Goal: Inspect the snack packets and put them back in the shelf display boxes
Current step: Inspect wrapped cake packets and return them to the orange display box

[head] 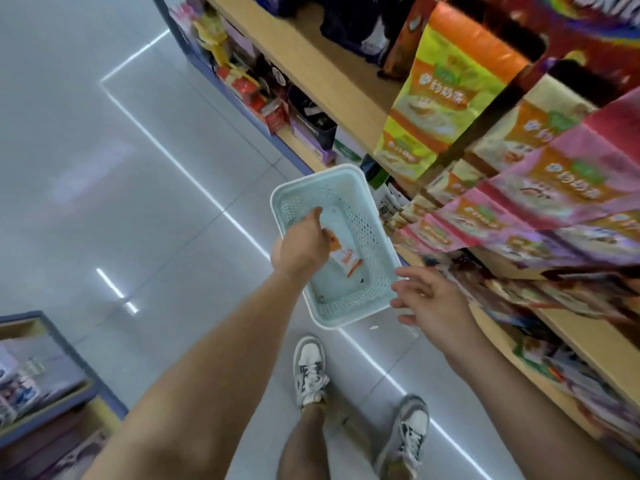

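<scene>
Underfoot: a pale grey glossy tiled floor [138, 202] streaked with bright strip-light reflections, in a shop aisle.
Right of the head view: a tall wooden shelf unit with blue edging [332, 81], its boards crowded with goods.
Display boxes: dark red cardboard display boxes [588, 60] at upper right hold orange-and-yellow-green snack packets [446, 98]. Blurred pink-and-orange packets [561, 181] fan out below them.
Lower left: a second low shelf unit with a blue frame [69, 393], its stock too blurred to tell.
Feet: two white-and-grey sneakers [311, 368] on the tiles, below the arms.
Basket: a pale mint perforated plastic basket [363, 216], held tilted in the air in front of the shelf.
Task thing: one white-and-orange snack packet [346, 259] lies inside the basket, just beside the left fingers.
Left grip: the left hand [304, 244] is closed over the basket's left rim, thumb along the rim and fingers hidden inside. I cannot tell whether they also touch the packet.
Right grip: the right hand [429, 299] is open with fingers spread and holds nothing. Its fingertips are just beside the basket's near right corner.
</scene>
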